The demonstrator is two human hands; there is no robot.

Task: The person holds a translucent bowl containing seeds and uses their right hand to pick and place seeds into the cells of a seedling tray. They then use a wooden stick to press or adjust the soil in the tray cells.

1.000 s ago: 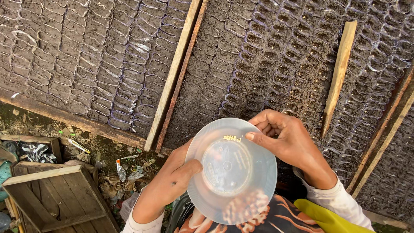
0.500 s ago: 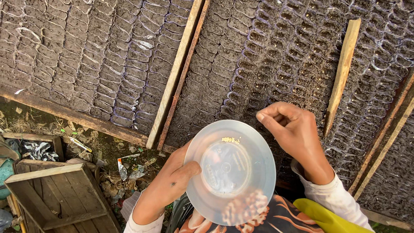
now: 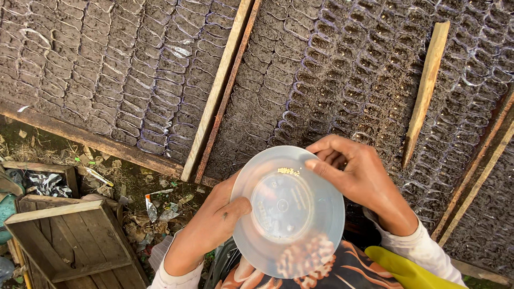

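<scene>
Right hand point(image 3: 360, 176) has dropped back onto the clear plastic bowl point(image 3: 289, 211), thumb & fingers pinched at its far rim by the small yellow seeds point(image 3: 288, 171), while left hand point(image 3: 217, 219) grips the near-left rim, bowl held over soil-filled seedling bags point(image 3: 342, 69).

A plant nursery: rows of soil-filled seedling bags point(image 3: 134, 80) between wooden slats point(image 3: 217, 91).

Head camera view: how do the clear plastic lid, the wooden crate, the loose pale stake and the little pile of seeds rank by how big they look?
1. Clear plastic lid, though it is held close to the camera, so its lead over the crate is unsure.
2. Wooden crate, partly cut off by the frame edge.
3. Loose pale stake, long but thin.
4. Pile of seeds, smallest by far.
</scene>
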